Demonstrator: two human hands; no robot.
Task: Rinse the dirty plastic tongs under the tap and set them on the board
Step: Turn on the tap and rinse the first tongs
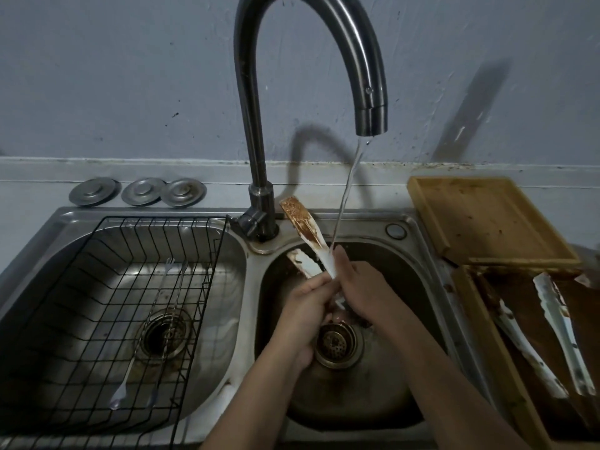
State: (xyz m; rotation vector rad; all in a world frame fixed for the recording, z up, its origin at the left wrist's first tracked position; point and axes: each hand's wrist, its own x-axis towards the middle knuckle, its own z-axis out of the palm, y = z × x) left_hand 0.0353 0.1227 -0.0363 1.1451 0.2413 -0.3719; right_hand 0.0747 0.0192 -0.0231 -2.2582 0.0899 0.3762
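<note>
White plastic tongs (303, 227) smeared with brown sauce point up and away over the right sink basin (373, 394). My left hand (306, 306) grips the lower arm of the tongs. My right hand (358, 287) is closed around the upper arm near the hinge end. Water runs in a thin stream from the tap (370, 118) and lands where my right hand meets the tongs. A light wooden board (487, 219) lies on the counter to the right of the sink, spotted with brown.
A darker tray (480, 323) at the front right holds two more dirty white tongs (565, 332). The left basin has a black wire rack (107, 306) with forks in it. Three metal drain covers (143, 191) sit behind the sink.
</note>
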